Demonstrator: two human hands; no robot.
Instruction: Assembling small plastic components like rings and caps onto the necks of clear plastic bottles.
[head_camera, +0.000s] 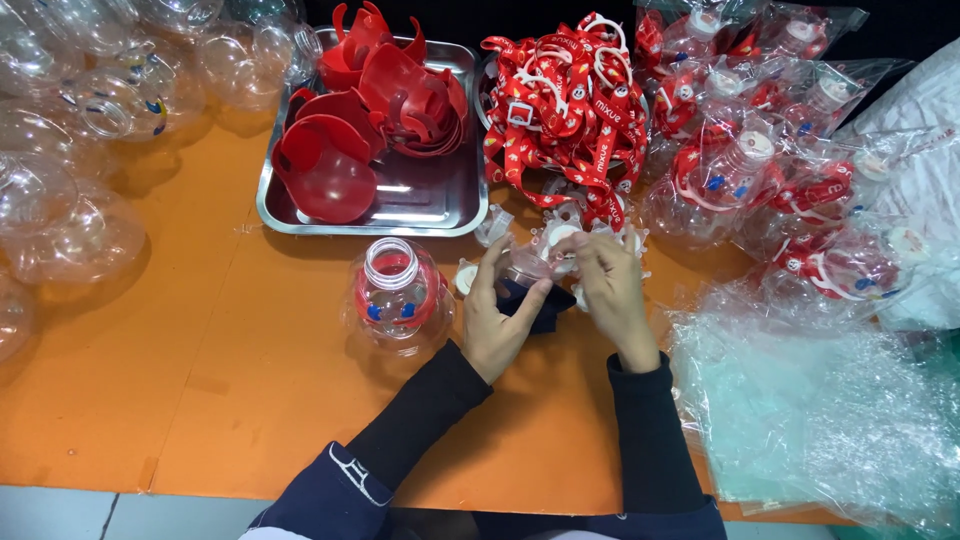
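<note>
An orange table (190, 400) carries a steel tray (420, 200) (full of red plastic parts), with clear globes (70, 230) left of the tray, a clear bottle (398, 295) below it, and bagged bottles (790, 190) right of it.

1 steel tray (420, 215); 1 round clear bottle (398, 297) on orange table (200, 400); 2 hands.

Left hand (497, 318) and right hand (610, 288) meet, fingers curled; forearms converge.

Small clear plastic lid (533, 264), white-trimmed, held above dark cloth (528, 303) on orange table.
</note>
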